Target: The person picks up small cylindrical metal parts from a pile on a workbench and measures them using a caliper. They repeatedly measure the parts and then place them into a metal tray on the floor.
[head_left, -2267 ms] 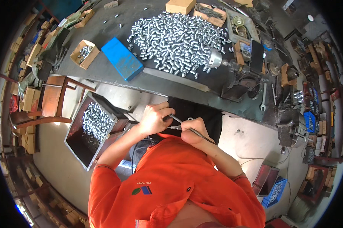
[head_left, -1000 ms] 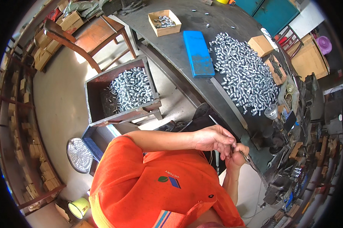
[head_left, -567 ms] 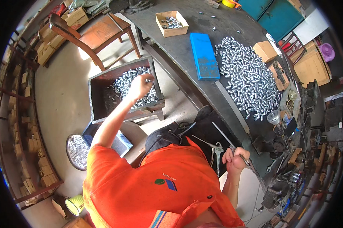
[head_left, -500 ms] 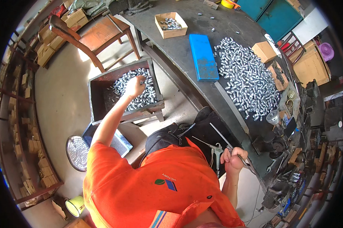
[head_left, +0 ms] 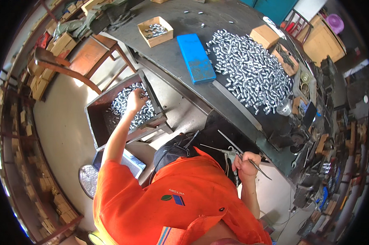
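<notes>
My left hand [head_left: 136,100] reaches over small silvery metal fittings [head_left: 127,107] heaped in a dark wooden bin [head_left: 92,118]. Its fingers are curled together, and whatever they may hold is too small to make out. Near the table's front edge, my right hand [head_left: 248,164] is closed round a long, slender metal file [head_left: 230,141], whose tapered end sticks out past the fist. Right beside that hand is an air blow gun [head_left: 232,155] with a thin nozzle, partly hidden by the hand and clothing.
A big pile of similar fittings [head_left: 250,73] covers part of the dark table [head_left: 168,61]. A blue case [head_left: 196,59] and a wooden box [head_left: 156,32] of parts sit beside it. A wooden chair [head_left: 90,57] stands behind the bin; tools [head_left: 315,179] crowd the right.
The view has shifted, so the table and bin appear farther left. My left hand stays over the fittings with its fingers curled. My right hand still grips the file, now turned slightly.
</notes>
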Demonstrator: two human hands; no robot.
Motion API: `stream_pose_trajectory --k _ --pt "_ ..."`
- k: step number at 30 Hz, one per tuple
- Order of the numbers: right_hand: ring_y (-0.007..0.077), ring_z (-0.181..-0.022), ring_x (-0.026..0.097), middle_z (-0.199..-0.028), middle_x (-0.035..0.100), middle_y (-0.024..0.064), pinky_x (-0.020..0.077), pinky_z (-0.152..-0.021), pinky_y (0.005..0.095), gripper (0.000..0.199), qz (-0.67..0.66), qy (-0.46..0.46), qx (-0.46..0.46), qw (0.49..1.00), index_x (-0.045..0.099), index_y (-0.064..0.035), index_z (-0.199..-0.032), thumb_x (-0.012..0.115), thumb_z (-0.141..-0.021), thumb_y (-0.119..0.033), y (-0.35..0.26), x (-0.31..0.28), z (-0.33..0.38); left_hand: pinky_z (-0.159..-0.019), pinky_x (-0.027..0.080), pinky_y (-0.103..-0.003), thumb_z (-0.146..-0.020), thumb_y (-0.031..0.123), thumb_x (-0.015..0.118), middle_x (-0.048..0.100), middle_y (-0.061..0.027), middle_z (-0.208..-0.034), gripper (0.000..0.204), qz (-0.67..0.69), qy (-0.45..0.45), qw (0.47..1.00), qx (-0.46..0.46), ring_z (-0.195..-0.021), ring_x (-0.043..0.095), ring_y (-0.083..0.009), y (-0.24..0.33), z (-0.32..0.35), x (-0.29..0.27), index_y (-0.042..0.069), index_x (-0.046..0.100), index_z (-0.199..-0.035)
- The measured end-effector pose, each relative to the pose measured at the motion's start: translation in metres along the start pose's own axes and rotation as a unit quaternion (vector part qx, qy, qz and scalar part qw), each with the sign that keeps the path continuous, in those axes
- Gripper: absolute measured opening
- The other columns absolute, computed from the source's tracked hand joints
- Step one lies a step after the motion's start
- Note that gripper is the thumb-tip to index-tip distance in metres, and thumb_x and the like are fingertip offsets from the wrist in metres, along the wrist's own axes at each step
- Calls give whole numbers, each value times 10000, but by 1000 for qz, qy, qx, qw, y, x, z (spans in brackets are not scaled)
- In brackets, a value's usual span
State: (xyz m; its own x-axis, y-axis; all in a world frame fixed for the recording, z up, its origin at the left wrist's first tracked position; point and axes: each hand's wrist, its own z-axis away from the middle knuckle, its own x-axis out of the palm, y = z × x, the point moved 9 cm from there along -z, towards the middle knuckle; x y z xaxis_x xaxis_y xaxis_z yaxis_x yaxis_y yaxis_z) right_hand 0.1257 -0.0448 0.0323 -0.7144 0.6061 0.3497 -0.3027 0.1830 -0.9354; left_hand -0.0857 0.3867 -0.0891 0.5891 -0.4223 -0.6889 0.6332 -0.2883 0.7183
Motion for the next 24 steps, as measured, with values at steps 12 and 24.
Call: stream_pose_trajectory --k 12,24 --pt "144 -382 299 -453 301 62 239 -372 277 257 306 -63 -161 936 246 -39 -506 454 -543 108 -37 40 -11 -756 506 -374 -895 165 567 636 -127 -702 232 622 -452 639 -20 -602 634 -239 239 166 105 -35 592 -1010" --pt "248 -381 324 -461 328 119 275 -375 304 207 363 -47 -204 908 353 -21 -539 554 -569 16 -47 38 -12 -642 533 -252 -890 26 562 624 -83 -711 102 419 -465 778 45 -636 622 -137 270 195 136 -59 587 -941"
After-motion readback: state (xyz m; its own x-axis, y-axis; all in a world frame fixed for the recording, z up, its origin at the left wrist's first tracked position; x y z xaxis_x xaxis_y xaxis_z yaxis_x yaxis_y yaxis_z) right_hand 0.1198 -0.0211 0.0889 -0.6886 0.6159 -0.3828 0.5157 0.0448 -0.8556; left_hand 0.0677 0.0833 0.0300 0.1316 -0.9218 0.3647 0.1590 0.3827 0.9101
